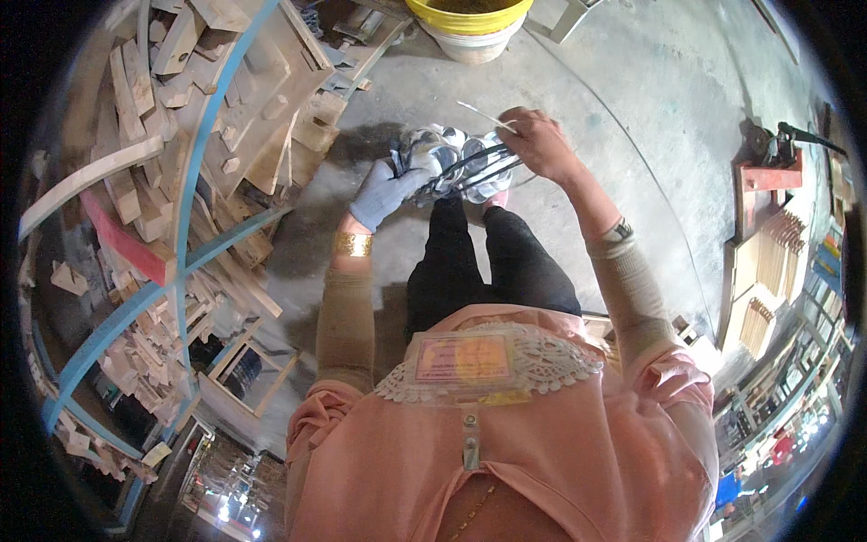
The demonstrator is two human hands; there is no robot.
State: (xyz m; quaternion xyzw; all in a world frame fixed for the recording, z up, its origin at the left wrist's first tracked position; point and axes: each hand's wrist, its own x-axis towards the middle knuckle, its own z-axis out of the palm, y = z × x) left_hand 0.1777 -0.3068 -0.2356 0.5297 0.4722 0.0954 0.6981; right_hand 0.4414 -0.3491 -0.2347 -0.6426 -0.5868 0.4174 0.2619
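Note:
In front of my legs hangs a bundle of shiny silver and white rounded pieces [433, 144]; their exact kind is not clear. My left hand [384, 194], in a pale grey glove, is closed on the left side of this bundle. Long thin black strips [483, 163] run from the bundle toward my bare right hand [540, 144]. The fingers of that hand are pinched around a thin white strip [476, 109], whose free end points left. Whether the right hand also grips the black strips is hard to see.
Wood offcuts [131, 90] fill a blue-framed rack [194, 163] at left. A yellow-rimmed white bucket [470, 36] stands ahead on the concrete floor [623, 81], where a thin cable runs. At right are a red-based tool [768, 172] and stacked wooden pieces [768, 262].

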